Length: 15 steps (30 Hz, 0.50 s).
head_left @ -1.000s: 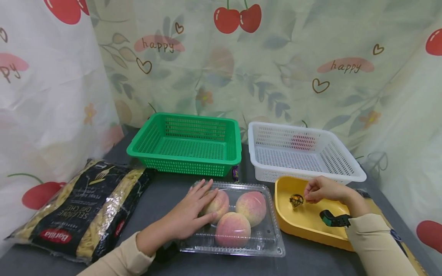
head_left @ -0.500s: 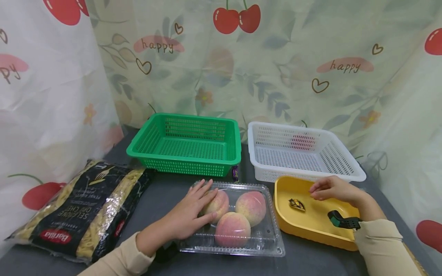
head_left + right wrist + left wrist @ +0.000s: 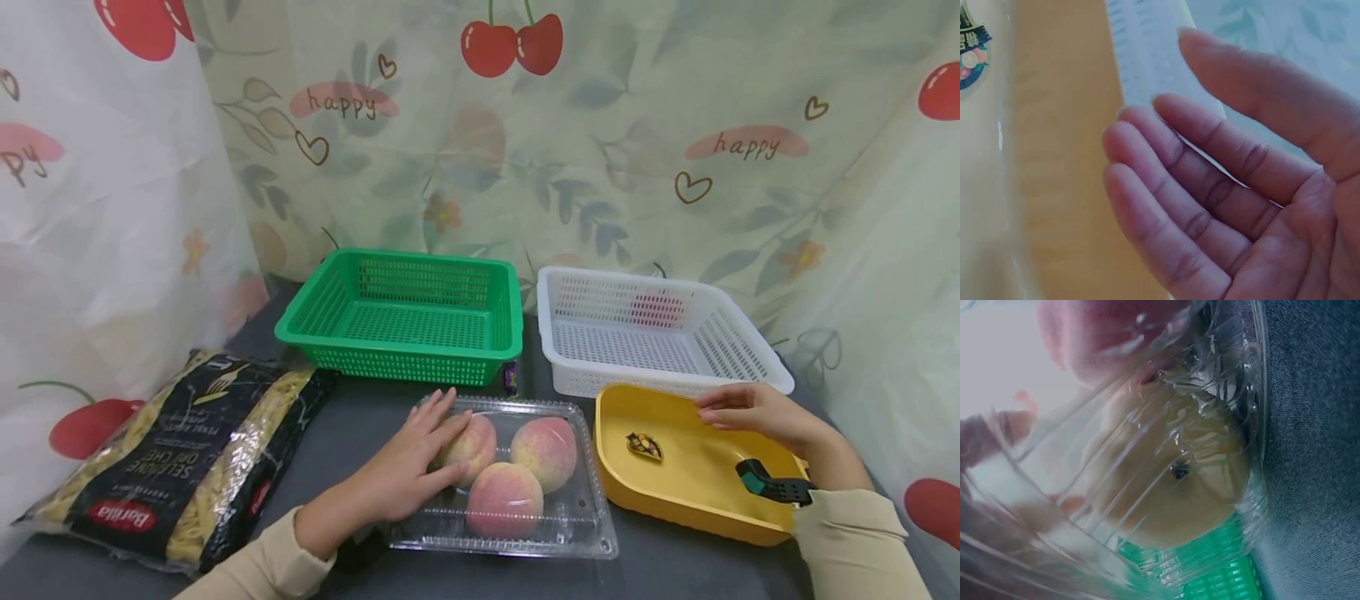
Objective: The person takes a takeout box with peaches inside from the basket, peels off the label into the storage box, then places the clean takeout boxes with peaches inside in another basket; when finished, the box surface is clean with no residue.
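My left hand (image 3: 411, 467) rests with its fingers spread on the lid of a clear plastic clamshell box (image 3: 570, 533). Inside it lie three peaches (image 3: 505, 500); one shows close up through the clear wall as a pale peach (image 3: 1166, 469) in the left wrist view. A small flat badge (image 3: 644, 446), dark with gold and coloured printing, lies on the floor of a yellow tray (image 3: 675, 492). My right hand (image 3: 768, 412) hovers over the tray's right part, apart from the badge. In the right wrist view its fingers are loosely bent, with nothing between them and the thumb.
Behind the box stands a green basket (image 3: 405, 354), with a white basket (image 3: 645, 367) to its right, behind the tray. A black bag of penne pasta (image 3: 172, 458) lies at the left. Beside the green basket is a small purple wrapped item (image 3: 511, 377). Printed curtains enclose the table.
My right hand has let go of the badge, which tipped from upright to lying flat in the tray. That hand has drawn off to the right. My left hand has stayed put.
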{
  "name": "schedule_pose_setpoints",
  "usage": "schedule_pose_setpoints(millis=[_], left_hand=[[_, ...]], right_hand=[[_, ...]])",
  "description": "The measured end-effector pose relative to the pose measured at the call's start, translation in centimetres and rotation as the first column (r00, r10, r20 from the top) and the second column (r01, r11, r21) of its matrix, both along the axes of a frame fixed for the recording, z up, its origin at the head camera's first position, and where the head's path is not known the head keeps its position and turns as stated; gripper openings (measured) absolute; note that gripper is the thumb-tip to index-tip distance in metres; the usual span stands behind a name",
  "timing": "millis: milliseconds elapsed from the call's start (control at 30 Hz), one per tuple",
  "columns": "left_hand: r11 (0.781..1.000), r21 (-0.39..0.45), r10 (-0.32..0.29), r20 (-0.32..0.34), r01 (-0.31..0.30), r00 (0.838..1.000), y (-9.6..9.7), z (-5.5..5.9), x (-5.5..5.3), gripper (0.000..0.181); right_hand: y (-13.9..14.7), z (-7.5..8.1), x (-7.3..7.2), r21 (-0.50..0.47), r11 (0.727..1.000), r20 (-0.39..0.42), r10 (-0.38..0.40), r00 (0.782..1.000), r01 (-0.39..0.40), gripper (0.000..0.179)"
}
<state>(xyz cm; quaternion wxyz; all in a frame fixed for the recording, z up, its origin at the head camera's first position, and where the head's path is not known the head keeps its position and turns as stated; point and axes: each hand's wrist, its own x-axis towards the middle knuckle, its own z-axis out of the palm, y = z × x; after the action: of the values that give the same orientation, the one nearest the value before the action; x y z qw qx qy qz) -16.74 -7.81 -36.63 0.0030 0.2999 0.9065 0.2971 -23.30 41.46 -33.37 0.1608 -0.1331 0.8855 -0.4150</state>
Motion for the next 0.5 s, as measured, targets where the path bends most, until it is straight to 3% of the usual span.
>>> schedule_pose_setpoints(millis=[200, 367, 500], left_hand=[[0.99, 0.069, 0.121, 0.082, -0.126, 0.989, -0.1, -0.5, 0.1, 0.075], [0.965, 0.142, 0.193, 0.173, -0.218, 0.966, 0.0, -0.8, 0.2, 0.08], [0.935, 0.235, 0.208, 0.241, -0.265, 0.948, 0.1, -0.8, 0.3, 0.08]], right_hand=[[1.0, 0.5, -0.2, -0.107, 0.994, 0.0, -0.001, 1.0, 0.001, 0.031], [1.9, 1.4, -0.4, -0.159, 0.985, -0.048, -0.077, 0.996, 0.069, 0.022], [2.9, 1.9, -1.0, -0.35, 0.932, -0.021, -0.11, 0.994, 0.095, 0.017]])
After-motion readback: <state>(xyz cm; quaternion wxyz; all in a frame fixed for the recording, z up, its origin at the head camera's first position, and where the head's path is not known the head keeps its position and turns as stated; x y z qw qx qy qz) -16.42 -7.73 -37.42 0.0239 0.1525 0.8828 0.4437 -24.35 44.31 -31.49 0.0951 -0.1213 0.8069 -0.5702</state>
